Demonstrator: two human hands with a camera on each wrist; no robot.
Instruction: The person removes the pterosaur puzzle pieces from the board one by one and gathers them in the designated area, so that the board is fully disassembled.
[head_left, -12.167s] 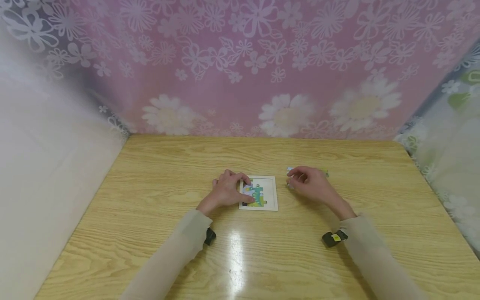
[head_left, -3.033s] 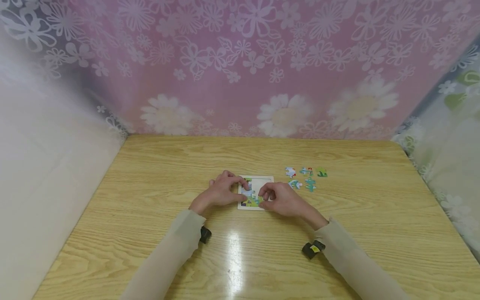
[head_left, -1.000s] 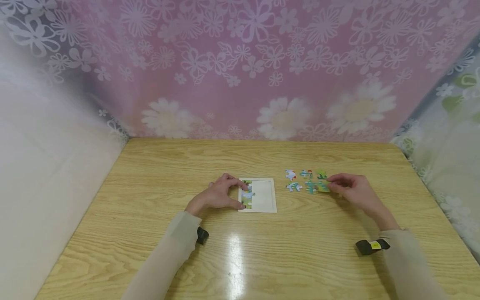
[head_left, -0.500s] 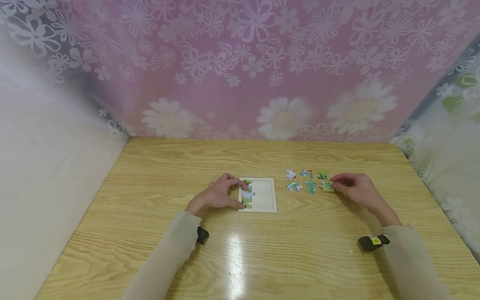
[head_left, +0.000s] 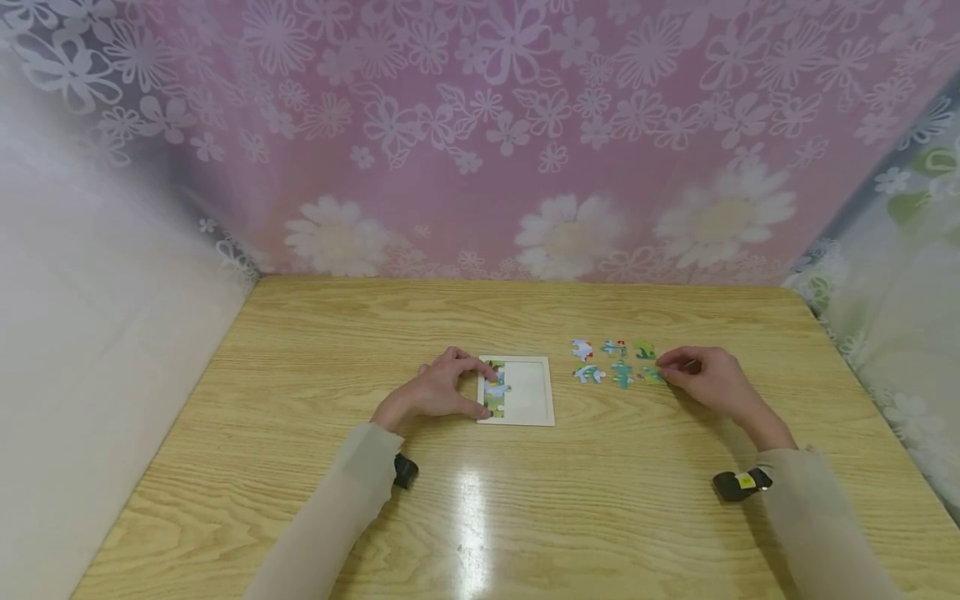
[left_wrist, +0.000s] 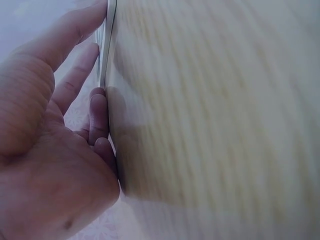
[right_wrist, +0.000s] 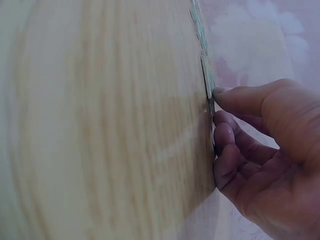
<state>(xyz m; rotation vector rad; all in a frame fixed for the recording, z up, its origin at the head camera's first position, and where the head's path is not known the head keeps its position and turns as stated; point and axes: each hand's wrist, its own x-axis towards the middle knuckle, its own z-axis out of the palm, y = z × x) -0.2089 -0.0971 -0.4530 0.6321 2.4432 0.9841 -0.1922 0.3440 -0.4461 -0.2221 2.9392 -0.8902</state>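
Observation:
In the head view, my left hand (head_left: 442, 387) rests at the left side of a white puzzle frame (head_left: 550, 392), thumb and index finger pressing on its left part. A column of joined puzzle pieces (head_left: 495, 389) lies along the inside left of the frame, partly under those fingers. My right hand (head_left: 705, 377) pinches the edge of a green puzzle piece (head_left: 651, 375) at the right end of the lower row of loose pieces. In the right wrist view, the thumb (right_wrist: 240, 99) touches that piece's edge near the tabletop; the fingers behind are curled.
Several loose pieces lie in two rows right of the frame, among them a white-and-red piece (head_left: 582, 349), a dark-green piece (head_left: 644, 348) and a teal piece (head_left: 622, 373). The wooden table (head_left: 360, 325) meets a pink floral curtain (head_left: 465, 167) behind.
Three seconds ago my right hand was at the frame; now it is right of the loose pieces. The green piece slid right, then slightly back left. My left hand stayed at the frame.

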